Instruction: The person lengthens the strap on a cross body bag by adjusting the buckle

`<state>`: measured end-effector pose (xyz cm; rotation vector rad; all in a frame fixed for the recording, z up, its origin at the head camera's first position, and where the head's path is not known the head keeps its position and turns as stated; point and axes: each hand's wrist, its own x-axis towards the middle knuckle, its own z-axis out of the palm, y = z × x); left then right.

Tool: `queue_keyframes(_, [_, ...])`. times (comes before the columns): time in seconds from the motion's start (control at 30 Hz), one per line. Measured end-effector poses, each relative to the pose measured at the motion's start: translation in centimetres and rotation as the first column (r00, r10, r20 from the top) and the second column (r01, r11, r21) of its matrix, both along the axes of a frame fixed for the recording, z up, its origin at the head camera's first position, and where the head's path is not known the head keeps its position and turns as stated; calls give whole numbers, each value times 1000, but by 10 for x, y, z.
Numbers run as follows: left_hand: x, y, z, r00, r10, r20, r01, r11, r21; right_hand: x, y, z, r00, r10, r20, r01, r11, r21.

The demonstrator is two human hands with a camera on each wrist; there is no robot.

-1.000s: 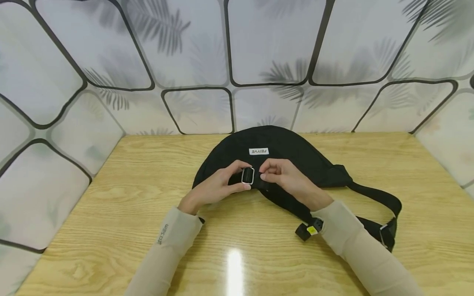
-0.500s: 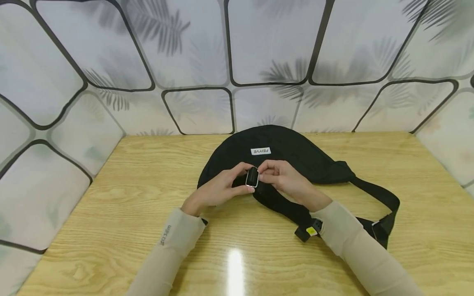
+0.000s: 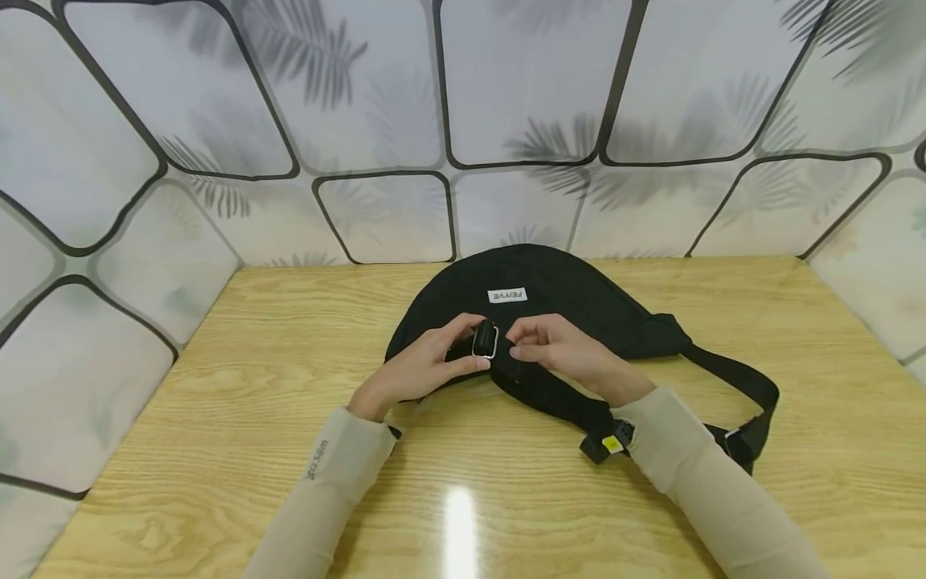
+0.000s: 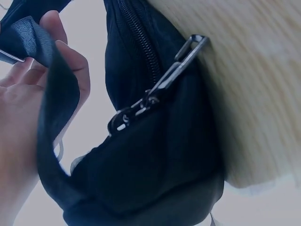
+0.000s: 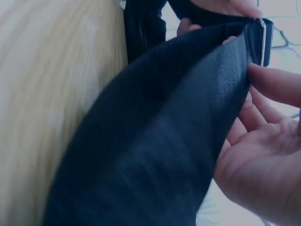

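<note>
A black crescent-shaped waist bag (image 3: 531, 277) with a white label (image 3: 507, 295) lies at the back of the table. My left hand (image 3: 419, 366) holds a silver-rimmed strap slider (image 3: 485, 339) between thumb and fingers, in front of the bag. Just right of it, my right hand (image 3: 571, 354) pinches the black strap. In the right wrist view, the thumb (image 5: 275, 84) presses on the strap (image 5: 155, 122) next to the slider's metal bar (image 5: 263, 42). The left wrist view has the strap (image 4: 47, 117) looping past the left hand (image 4: 28, 108), with a zipper pull (image 4: 176, 66) hanging on the bag.
The strap's far loop (image 3: 767, 402) curves over the table's right side, with a second metal slider (image 3: 732, 444) on it. A small black block with a yellow mark (image 3: 612, 445) sits at the right cuff. Patterned panels (image 3: 521, 80) stand behind the wooden table (image 3: 289, 322).
The slider and both hands went slightly right and closer together, then the left hand came back left. The strap on the right has been drawn slightly inward.
</note>
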<state>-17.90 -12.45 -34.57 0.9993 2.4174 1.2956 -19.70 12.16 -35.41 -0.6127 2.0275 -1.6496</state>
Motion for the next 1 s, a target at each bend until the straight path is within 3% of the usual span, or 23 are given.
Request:
queue_keyframes(0.27, [0,5,-2,999,-30,24,30,999,-14,6,-8,1,1000,-19,7,20,996,-87])
queue_keyframes(0.43, [1,5,-1,1000,-17,11,18,999,-28,4,-3,3,1000,3,9,-3,1000,-14])
queue_keyframes(0.6, [0,2,2,1000,16,-15,-17,999,-35,-2,7,3,995,98,15,-99,992,82])
queue_keyframes(0.77, [0,0,3,999,30,-20,-31,999,-26,-4,10,3,985,168,-31,-164,981,103])
queue_keyframes(1.0, [1,2,3,1000,28,15,-27,999,-33,-2,4,1,992,119,-51,-117,993,30])
